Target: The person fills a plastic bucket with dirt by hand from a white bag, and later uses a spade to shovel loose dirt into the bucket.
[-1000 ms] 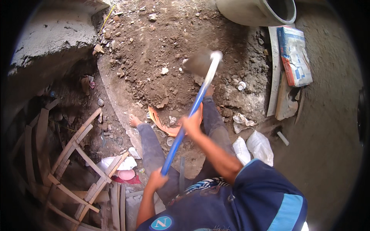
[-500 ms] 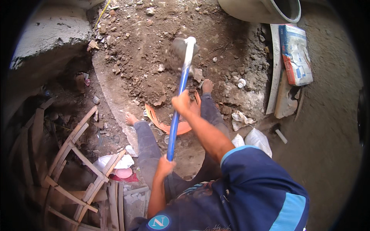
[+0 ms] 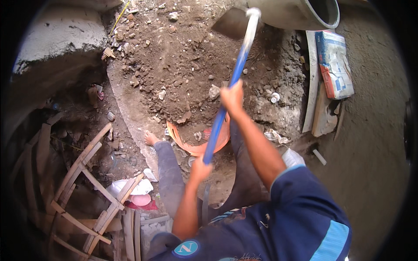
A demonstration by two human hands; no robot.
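Both my hands are wrapped round the blue handle of a hoe point(image 3: 241, 61), whose upper end is white. My left hand point(image 3: 200, 170) grips it low, near the butt. Farther up the shaft, my right hand point(image 3: 233, 98) is closed around it. The wide metal blade point(image 3: 230, 23) is at the far side, over the soil and beside a grey drum; it looks lifted, though its exact height is hard to judge. Between my legs is an orange basin point(image 3: 193, 149) with cut-out handles, its far side hidden by loose brown soil point(image 3: 178, 61) and stones.
The grey drum point(image 3: 287, 15) lies at the far right. A torn paper sack point(image 3: 334, 65) rests on boards point(image 3: 323, 111) by the right wall. A wooden lattice frame point(image 3: 89, 180) stands left, below a broken concrete ledge point(image 3: 61, 37). A hammer point(image 3: 319, 156) lies right. My bare foot point(image 3: 151, 138) is beside the basin.
The hoe's blade has moved away from me and to the right, off the soil in the middle toward the drum. My two hands went the same way with the handle.
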